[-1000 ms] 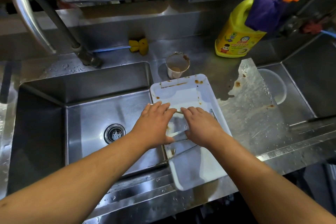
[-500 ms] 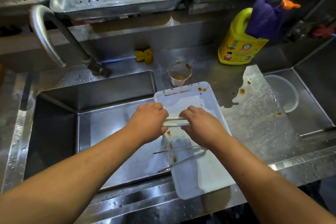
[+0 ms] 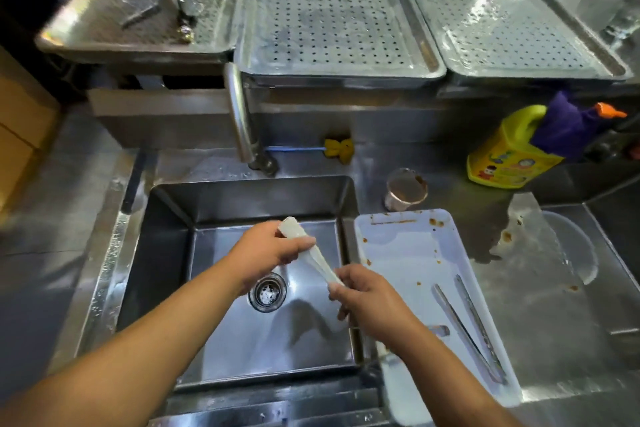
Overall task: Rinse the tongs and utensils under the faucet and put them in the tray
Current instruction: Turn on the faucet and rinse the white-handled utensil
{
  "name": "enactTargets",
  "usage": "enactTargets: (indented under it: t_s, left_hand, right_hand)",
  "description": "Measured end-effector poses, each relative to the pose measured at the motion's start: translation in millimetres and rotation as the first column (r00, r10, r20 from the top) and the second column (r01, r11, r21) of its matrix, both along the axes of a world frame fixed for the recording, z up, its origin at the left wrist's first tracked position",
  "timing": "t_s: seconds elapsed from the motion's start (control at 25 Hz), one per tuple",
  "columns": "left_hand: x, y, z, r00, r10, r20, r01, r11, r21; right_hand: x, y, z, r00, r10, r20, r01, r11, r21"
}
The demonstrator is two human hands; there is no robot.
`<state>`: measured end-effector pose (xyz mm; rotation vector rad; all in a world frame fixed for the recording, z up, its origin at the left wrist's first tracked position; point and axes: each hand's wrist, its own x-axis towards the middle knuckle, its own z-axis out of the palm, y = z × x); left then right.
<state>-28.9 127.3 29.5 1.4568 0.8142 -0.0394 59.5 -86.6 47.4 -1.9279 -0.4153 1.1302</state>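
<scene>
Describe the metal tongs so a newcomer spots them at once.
Find the sink; a stained white tray sits right of it. The tongs lie in the tray's near right half: two long thin metal arms, unlike the white utensil held over the sink.

1. Sink basin (image 3: 225, 340) is open from above; left hand (image 3: 270, 253) and right hand (image 3: 367, 302), gripping white tongs (image 3: 311, 255), fill its middle.
2. Faucet (image 3: 242, 121) stands at the back rim.
3. White tray (image 3: 408, 253): metal tongs (image 3: 475, 315) block the right half.
4. Cup (image 3: 405, 189) and detergent bottle (image 3: 509, 156) stand behind the tray.
</scene>
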Motion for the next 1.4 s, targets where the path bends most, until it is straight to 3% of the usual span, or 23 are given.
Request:
enactTargets:
  t_s: [0.12,0.2,0.32,0.44,0.56,0.68,0.8,0.96,1.08,1.4]
  left_hand:
    - [-18.9,9.6,-8.7,0.990,0.138,0.010,-0.134,0.972,-0.195]
    - [-31.0,13.0,-17.1,0.988,0.152,-0.005,-0.150,0.963,-0.224]
    - [-44.4,21.0,-28.4,0.984,0.174,-0.047,-0.181,0.959,-0.219]
    - [-48.2,39.4,-36.2,0.970,0.216,-0.111,-0.230,0.964,-0.136]
    - [-42.7,62.3,-36.6,0.955,0.246,-0.163,-0.267,0.955,-0.126]
    - [-33.5,79.5,-31.2,0.960,0.228,-0.163,-0.258,0.944,-0.204]
    - [-29.7,90.8,-29.4,0.965,0.214,-0.154,-0.245,0.942,-0.228]
    - [-31.5,92.5,-31.3,0.968,0.187,-0.168,-0.220,0.954,-0.204]
    - [-32.6,91.8,-32.9,0.967,0.181,-0.179,-0.218,0.953,-0.210]
    - [-33.8,90.3,-32.2,0.966,0.172,-0.192,-0.214,0.950,-0.229]
  right_hand:
    - [-25.9,44.2,-1.6,0.989,-0.052,-0.137,0.056,0.998,0.030]
    - [-37.9,72.1,-1.7,0.969,-0.087,-0.231,0.103,0.993,0.059]
    - [-46.7,110.4,-6.6,0.969,-0.062,-0.238,0.079,0.995,0.067]
    - [-43.0,136.8,-13.7,0.987,0.158,0.033,-0.156,0.987,-0.035]
    - [-18.6,161.9,-14.3,0.862,0.436,0.257,-0.391,0.896,-0.208]
    - [14.3,187.2,-11.1,0.845,0.452,0.286,-0.395,0.888,-0.235]
    - [46.8,217.3,-9.0,0.812,0.370,0.451,-0.292,0.927,-0.236]
    - [72.6,257.8,4.5,0.643,0.352,0.680,-0.248,0.936,-0.250]
    - [78.2,278.5,12.9,0.595,0.439,0.673,-0.315,0.898,-0.308]
    - [72.9,292.9,12.9,0.643,0.549,0.534,-0.368,0.833,-0.413]
